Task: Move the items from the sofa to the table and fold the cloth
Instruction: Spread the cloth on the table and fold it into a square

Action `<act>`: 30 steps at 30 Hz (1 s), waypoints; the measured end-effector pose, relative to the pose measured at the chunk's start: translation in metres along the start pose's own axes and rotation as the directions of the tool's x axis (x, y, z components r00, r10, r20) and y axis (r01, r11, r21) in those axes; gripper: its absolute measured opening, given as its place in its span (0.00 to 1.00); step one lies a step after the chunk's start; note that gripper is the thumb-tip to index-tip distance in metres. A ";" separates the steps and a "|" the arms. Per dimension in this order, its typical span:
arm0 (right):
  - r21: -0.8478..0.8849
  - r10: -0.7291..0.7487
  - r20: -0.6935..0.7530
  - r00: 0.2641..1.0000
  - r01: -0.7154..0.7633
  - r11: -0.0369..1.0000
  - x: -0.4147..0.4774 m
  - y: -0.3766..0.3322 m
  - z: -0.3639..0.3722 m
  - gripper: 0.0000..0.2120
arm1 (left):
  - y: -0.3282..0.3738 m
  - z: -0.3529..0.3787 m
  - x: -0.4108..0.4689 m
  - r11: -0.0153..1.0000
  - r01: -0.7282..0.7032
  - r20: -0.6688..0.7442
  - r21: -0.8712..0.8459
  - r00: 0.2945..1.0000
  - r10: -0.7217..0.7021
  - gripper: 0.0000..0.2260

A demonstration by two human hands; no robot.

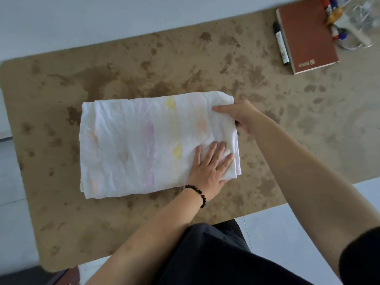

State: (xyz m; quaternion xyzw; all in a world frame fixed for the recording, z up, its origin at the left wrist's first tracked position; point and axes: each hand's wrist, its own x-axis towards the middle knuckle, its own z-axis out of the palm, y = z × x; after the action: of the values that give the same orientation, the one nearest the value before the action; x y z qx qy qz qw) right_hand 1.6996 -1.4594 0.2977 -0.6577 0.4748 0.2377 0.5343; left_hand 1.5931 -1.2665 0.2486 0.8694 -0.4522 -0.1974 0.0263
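A white cloth (133, 145) with faint yellow, purple and orange marks lies folded into a rectangle in the middle of the brown speckled table (61, 223). My left hand (209, 167), a dark bead bracelet on its wrist, presses flat with straight fingers on the cloth's near right corner. My right hand (240, 116) grips the cloth's far right edge, thumb on top and fingers tucked under the fold.
At the table's far right lie a red-brown notebook (306, 33), a black marker (280, 44) beside it, and a blurred clear container (357, 23) with coloured pens. The table's near edge runs by my dark clothing (216, 256).
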 end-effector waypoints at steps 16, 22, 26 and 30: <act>0.160 -0.273 -0.100 0.957 0.287 0.945 -0.079 -0.080 0.116 0.18 | -0.082 -0.070 -0.136 -0.089 0.070 0.113 -0.994 0.572 -0.813 0.04; -0.013 -0.394 0.172 0.903 0.402 0.916 -0.111 -0.103 0.252 0.27 | -0.128 -0.052 -0.192 -0.571 -0.180 0.484 -0.801 0.368 -0.794 0.06; 0.048 -0.330 0.410 0.850 0.341 0.939 -0.109 -0.086 0.290 0.31 | -0.159 -0.045 -0.206 -0.668 -0.177 0.595 -0.723 0.333 -0.732 0.11; 0.083 -0.545 0.187 0.817 0.539 0.838 -0.107 -0.055 0.259 0.15 | -0.162 -0.047 -0.199 -0.626 0.013 0.616 -0.780 0.190 -0.764 0.07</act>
State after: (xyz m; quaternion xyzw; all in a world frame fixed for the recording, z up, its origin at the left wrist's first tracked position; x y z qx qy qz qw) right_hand 1.7520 -1.1800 0.3299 -0.7306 0.2140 0.1356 0.6341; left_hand 1.6341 -1.0182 0.3191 0.5888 0.4922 -0.1601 0.6208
